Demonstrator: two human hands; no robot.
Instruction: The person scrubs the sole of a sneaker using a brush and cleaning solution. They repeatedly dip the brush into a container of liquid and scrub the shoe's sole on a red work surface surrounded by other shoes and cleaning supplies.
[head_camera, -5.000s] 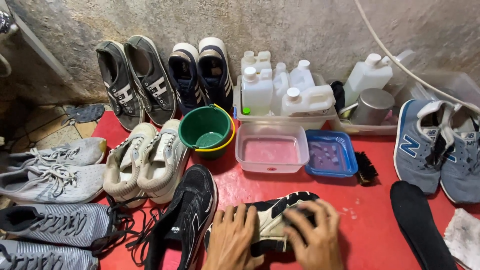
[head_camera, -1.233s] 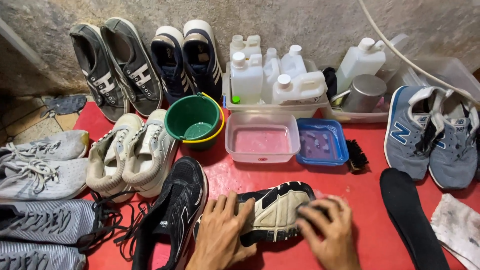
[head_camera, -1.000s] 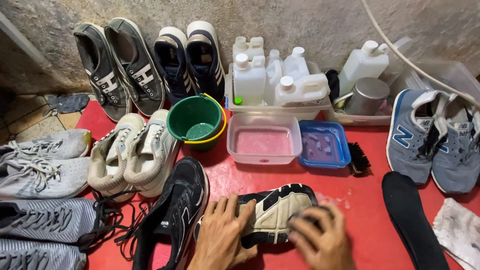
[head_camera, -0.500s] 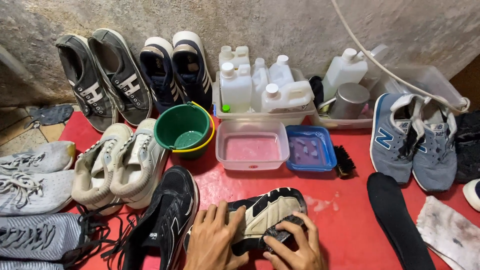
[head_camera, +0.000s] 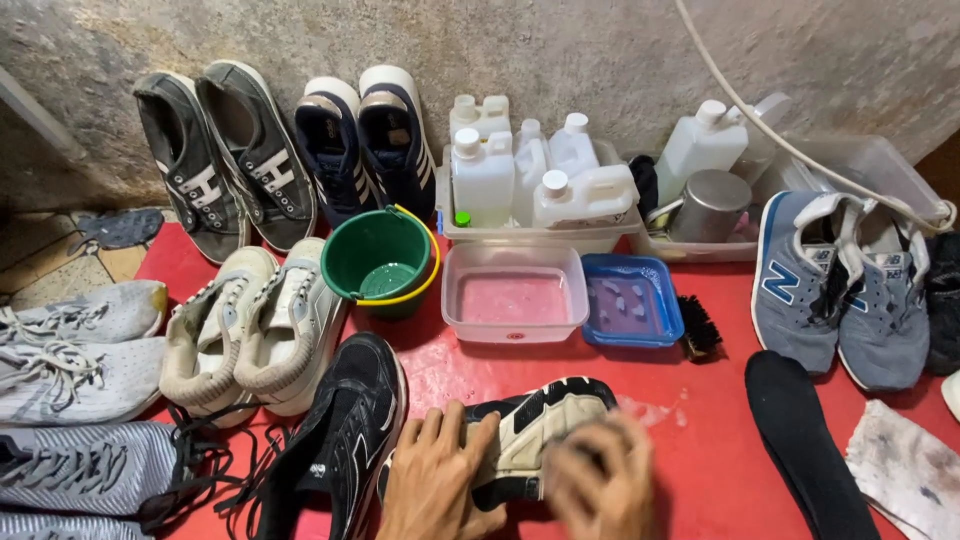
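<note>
At the bottom centre, the left hand (head_camera: 437, 480) lies spread flat on the upturned shoe (head_camera: 520, 440). The right hand (head_camera: 598, 487) is blurred over its sole, grip unclear. The sole looks dirty, so scrubbing seems unfinished; its mate (head_camera: 345, 430) lies untouched.

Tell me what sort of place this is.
Probably a small shoe-cleaning spot set up on the floor against a rough wall. Many pairs of sneakers crowd a red mat, beside white jugs, a tub of pink liquid and a scrub brush.
</note>
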